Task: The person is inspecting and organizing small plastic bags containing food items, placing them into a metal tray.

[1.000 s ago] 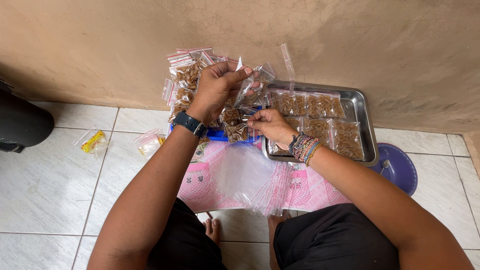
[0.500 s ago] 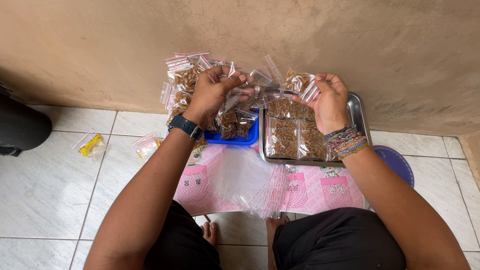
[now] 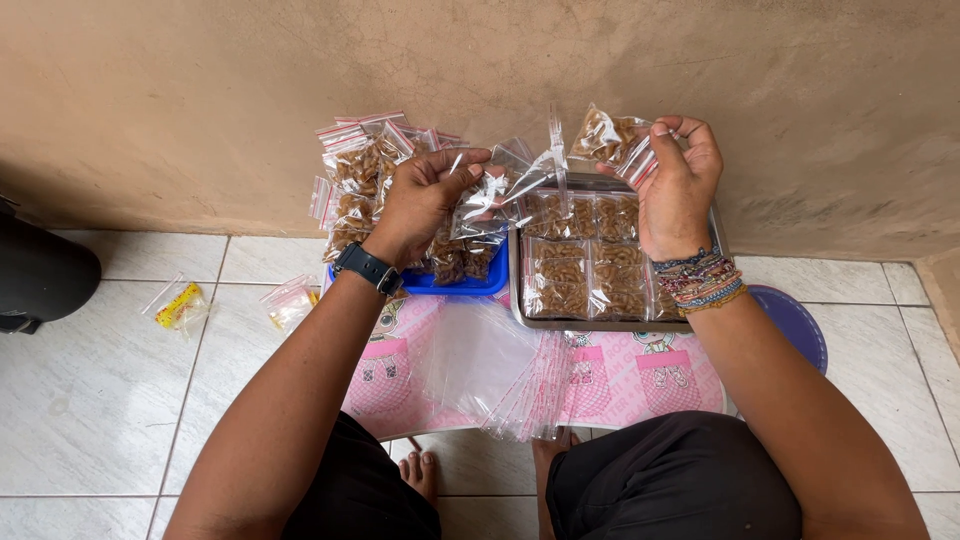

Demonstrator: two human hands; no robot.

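My right hand (image 3: 678, 185) holds a small clear zip bag filled with brown snack pieces (image 3: 608, 136) above the back of a metal tray (image 3: 515, 270). The tray holds several filled bags laid flat in rows. My left hand (image 3: 425, 195), with a dark watch on the wrist, pinches an empty clear zip bag (image 3: 495, 185) over a blue tray (image 3: 462, 286) that holds loose brown pieces. A stack of filled bags with red zip strips (image 3: 358, 170) leans against the wall behind my left hand.
A pile of empty clear bags (image 3: 495, 375) lies on a pink printed sheet (image 3: 640, 375) in front of my knees. Two small bags (image 3: 180, 305) lie on the white tiles at left. A dark object (image 3: 40, 275) sits far left, a purple lid (image 3: 800, 320) right.
My right hand has left the spot in front of the blue tray and risen to the right with a filled bag, over the metal tray. My left hand stays up with an empty bag.
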